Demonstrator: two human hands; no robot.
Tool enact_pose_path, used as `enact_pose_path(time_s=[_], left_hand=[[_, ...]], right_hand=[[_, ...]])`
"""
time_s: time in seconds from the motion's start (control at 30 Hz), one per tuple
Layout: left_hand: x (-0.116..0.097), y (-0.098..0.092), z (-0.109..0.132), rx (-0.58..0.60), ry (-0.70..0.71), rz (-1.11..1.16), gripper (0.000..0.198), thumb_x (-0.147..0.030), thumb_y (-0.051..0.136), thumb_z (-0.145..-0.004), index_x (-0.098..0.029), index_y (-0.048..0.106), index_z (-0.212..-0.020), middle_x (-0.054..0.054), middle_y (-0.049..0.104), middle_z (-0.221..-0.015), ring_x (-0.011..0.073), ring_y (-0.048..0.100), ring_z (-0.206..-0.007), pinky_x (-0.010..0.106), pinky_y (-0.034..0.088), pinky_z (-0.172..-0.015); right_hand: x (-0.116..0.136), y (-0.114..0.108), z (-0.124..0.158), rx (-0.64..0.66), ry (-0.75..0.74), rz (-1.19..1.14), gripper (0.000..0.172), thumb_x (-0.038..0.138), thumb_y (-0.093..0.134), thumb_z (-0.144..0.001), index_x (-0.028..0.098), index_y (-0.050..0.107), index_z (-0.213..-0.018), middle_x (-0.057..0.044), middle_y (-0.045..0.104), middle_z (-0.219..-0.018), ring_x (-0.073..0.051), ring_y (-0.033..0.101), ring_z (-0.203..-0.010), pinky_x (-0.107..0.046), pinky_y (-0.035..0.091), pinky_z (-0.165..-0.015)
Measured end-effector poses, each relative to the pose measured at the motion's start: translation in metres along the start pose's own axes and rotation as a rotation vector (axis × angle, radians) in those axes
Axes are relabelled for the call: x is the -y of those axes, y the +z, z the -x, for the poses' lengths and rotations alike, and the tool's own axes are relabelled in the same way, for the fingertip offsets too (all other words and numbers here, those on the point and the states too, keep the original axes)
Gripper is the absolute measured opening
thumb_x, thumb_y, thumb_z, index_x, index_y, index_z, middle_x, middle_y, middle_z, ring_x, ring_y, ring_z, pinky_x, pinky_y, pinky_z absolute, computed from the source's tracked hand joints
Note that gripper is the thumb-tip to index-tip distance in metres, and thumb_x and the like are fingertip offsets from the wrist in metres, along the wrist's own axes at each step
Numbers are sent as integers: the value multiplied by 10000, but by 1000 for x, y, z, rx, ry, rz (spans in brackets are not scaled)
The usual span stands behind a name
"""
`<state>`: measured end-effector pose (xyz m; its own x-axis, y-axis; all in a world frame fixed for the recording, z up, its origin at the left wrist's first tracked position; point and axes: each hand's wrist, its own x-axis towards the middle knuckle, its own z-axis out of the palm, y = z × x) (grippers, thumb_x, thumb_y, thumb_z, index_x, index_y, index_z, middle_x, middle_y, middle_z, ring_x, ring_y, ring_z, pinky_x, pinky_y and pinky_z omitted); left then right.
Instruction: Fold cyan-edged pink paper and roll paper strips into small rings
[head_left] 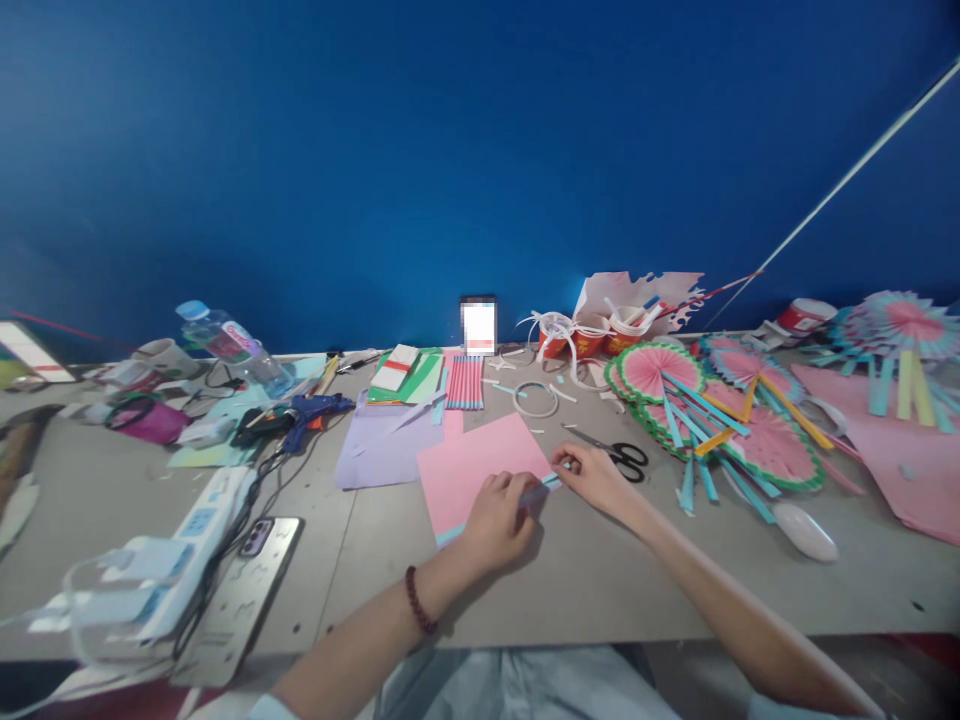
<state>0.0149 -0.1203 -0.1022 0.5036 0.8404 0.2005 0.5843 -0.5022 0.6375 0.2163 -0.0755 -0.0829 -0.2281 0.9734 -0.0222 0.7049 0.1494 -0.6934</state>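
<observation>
A pink paper sheet (480, 462) lies on the grey table (600, 580) in front of me, with a light blue strip (450, 535) along its near edge. My left hand (495, 520) is curled on the sheet's near right edge, fingers closed on the blue strip. My right hand (596, 478) pinches the strip's right end at the sheet's corner. Black-handled scissors (619, 455) lie just behind my right hand.
Pink and green paper fans with blue and yellow strips (720, 420) spread to the right. A lilac sheet (379, 445), striped pink sticks (465, 382), a tape ring (535, 398) and red cups (592, 335) sit behind. A phone (259, 565), power strip (202, 520), glue gun (307, 415) and bottle (232, 345) lie left.
</observation>
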Motion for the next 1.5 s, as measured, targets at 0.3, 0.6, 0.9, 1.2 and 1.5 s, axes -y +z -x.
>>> enact_pose_path(time_s=[0.3,0.6,0.9,1.2,1.5], left_hand=[[0,2,2,24,11,-123,445,-77,497,-714,-192,488,-1143,98,608,-981,249,535,-915,371,422,-794],[-7,2,2,6,115,-255,442,-70,472,-733,-185,455,-1160,95,596,-891,241,533,-842,349,428,-715],[-7,7,5,48,203,-279,464,-51,448,-758,-162,430,-1208,144,617,-1074,263,570,-993,405,488,-847],[-9,14,6,89,220,-299,440,-23,445,-751,-118,473,-1179,214,577,-1239,294,569,-1121,438,480,-940],[-14,8,5,139,193,-407,548,-87,460,-793,-105,384,-1335,154,505,-1378,252,554,-1087,385,466,-954]], right_hand=[[-9,6,1,-9,-35,25,167,248,484,-762,196,641,-785,-19,678,-693,-159,585,-584,-260,417,-605],[-7,12,9,-50,-105,100,151,158,435,-793,224,569,-778,-41,672,-781,-205,622,-720,-301,432,-676],[-18,25,10,-71,-142,141,164,108,402,-819,221,518,-791,-53,632,-814,-222,595,-800,-333,443,-743],[-27,34,9,-84,-120,180,162,99,399,-833,224,500,-807,-50,608,-824,-219,573,-820,-331,429,-757],[-29,35,11,-105,-139,142,164,124,373,-853,208,509,-819,-45,587,-825,-209,552,-804,-330,418,-750]])
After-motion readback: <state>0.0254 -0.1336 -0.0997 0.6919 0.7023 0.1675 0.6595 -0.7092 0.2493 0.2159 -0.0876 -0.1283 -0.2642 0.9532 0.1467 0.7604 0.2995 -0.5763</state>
